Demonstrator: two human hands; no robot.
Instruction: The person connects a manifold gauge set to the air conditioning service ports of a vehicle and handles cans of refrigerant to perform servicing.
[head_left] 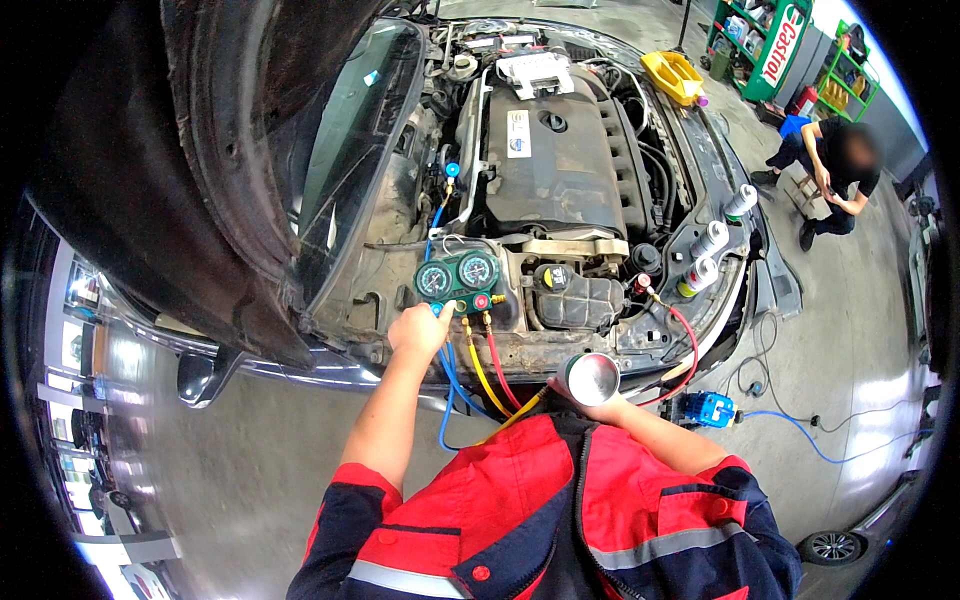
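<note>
My left hand (415, 330) has its fingers closed on the blue knob (436, 309) of a green two-gauge manifold (477, 271), which rests on the left end of the engine bay. Blue, yellow and red hoses (495, 365) hang from the manifold. My right hand (603, 408) grips a metal can (588, 378) low in front of the car, its silver round end facing up, with the yellow hose running to it. A red coupler (642, 284) with a red hose sits beside the black reservoir (575, 295). A blue coupler (452, 171) is farther back in the bay.
The raised hood (180, 150) fills the upper left. Spray cans (712, 240) and a yellow jug (672, 78) stand along the car's right edge. A person (840, 170) crouches at right near green shelving (762, 50). A blue pump (708, 409) and cables lie on the floor.
</note>
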